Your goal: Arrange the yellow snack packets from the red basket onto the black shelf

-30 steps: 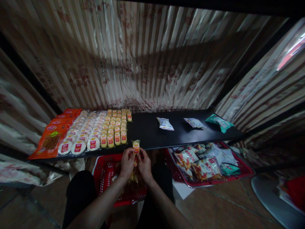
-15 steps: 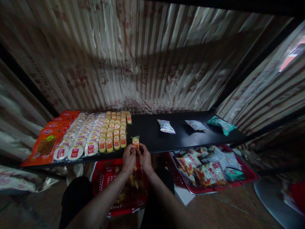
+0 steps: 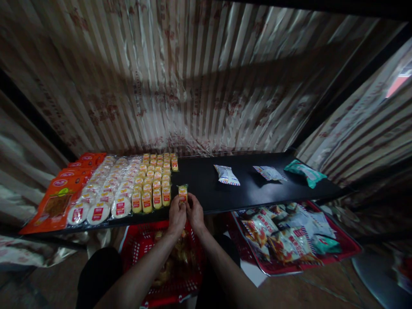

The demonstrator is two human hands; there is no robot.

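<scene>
Between my two hands, at the front edge of the black shelf (image 3: 199, 180), stands a small wrapped snack cake (image 3: 183, 192) with a yellow body and a red label. My left hand (image 3: 177, 213) grips it from the left, fingers closed. From the right, my right hand (image 3: 195, 210) closes on the same cake. Just left of my hands are rows of matching wrapped cakes (image 3: 146, 201), several deep, standing on the shelf. One more cake (image 3: 174, 164) stands at the back, at the right end of those rows.
Left of the cakes lie round white packaged biscuits (image 3: 98, 212) and orange packets (image 3: 53, 206). On the shelf's right lie two white bags (image 3: 227, 175) and a green bag (image 3: 305, 172). Below are a red basket (image 3: 128, 234) between my knees and a red basket of snack bags (image 3: 280, 270).
The view has shifted slightly, so the shelf sits a little lower. My hands stay around the same cake at the front edge, with hardly any movement against the shelf.
</scene>
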